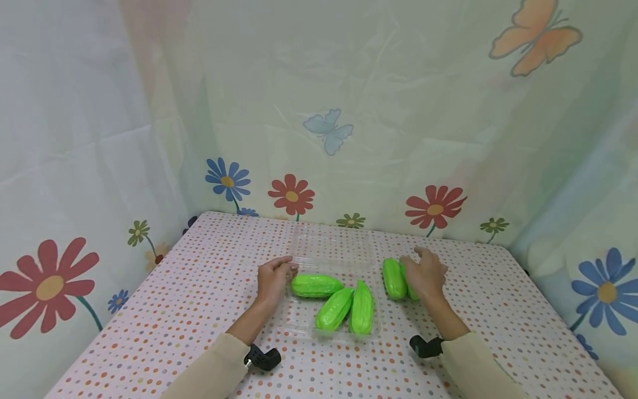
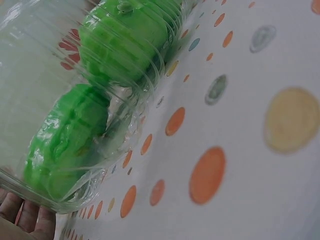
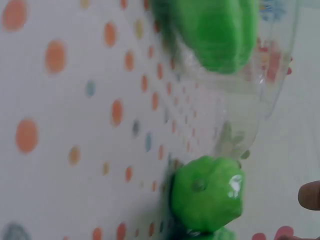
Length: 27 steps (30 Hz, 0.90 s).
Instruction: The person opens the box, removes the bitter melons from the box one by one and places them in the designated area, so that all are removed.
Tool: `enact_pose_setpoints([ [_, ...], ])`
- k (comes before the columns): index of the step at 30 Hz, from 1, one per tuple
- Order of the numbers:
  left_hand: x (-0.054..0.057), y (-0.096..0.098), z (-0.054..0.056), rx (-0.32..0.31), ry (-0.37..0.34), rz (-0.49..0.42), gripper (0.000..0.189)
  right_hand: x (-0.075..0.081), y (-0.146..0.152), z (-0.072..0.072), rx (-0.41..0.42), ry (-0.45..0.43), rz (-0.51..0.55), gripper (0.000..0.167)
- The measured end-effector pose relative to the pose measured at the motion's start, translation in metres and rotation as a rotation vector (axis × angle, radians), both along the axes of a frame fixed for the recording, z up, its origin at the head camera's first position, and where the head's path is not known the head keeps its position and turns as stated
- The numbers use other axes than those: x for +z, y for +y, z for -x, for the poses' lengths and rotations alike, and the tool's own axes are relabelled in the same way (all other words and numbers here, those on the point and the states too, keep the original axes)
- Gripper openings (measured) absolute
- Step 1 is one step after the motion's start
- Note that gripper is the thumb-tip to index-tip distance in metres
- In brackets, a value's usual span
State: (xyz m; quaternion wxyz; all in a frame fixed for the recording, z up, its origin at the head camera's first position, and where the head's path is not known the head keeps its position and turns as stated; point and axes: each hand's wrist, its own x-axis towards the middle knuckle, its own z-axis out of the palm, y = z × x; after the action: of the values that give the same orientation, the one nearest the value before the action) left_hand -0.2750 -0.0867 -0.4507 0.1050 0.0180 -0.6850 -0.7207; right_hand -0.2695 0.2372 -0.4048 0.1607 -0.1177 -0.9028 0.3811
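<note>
A clear plastic clamshell box (image 1: 299, 318) lies with its lid (image 1: 333, 244) folded back behind it. Inside are three bright green, ridged bitter gourds: one crosswise at the back left (image 1: 315, 286), one slanting in the middle (image 1: 334, 310) and one lengthwise at the right (image 1: 361, 310). My left hand (image 1: 271, 280) holds the box's left rim, fingertips at its edge in the left wrist view. Beside the box on the right lie two more gourds (image 1: 395, 279). Over the outer gourd (image 1: 411, 291), partly hiding it, is my right hand (image 1: 427, 274), fingers spread and apart from the gourds (image 3: 207, 192).
A dotted cloth covers the table (image 1: 199, 332). Behind it and along both sides hang curtains (image 1: 269, 72) printed with flowers and butterflies. Black wrist devices (image 1: 264, 357) sit at both cuffs.
</note>
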Motion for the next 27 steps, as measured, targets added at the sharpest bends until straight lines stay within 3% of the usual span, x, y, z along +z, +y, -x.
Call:
enact_pose_setpoints([
  [12,0.001,-0.001,0.000,-0.004,0.021,0.009,0.034,0.022,-0.028,-0.013,0.145,-0.038,0.075,0.068],
  [20,0.004,-0.003,0.001,-0.008,0.004,0.042,0.035,0.035,-0.048,-0.027,0.234,-0.049,-0.006,0.060],
  [27,0.000,-0.003,0.002,0.003,-0.006,0.040,0.035,0.043,-0.062,-0.042,0.350,-0.124,-0.081,0.056],
])
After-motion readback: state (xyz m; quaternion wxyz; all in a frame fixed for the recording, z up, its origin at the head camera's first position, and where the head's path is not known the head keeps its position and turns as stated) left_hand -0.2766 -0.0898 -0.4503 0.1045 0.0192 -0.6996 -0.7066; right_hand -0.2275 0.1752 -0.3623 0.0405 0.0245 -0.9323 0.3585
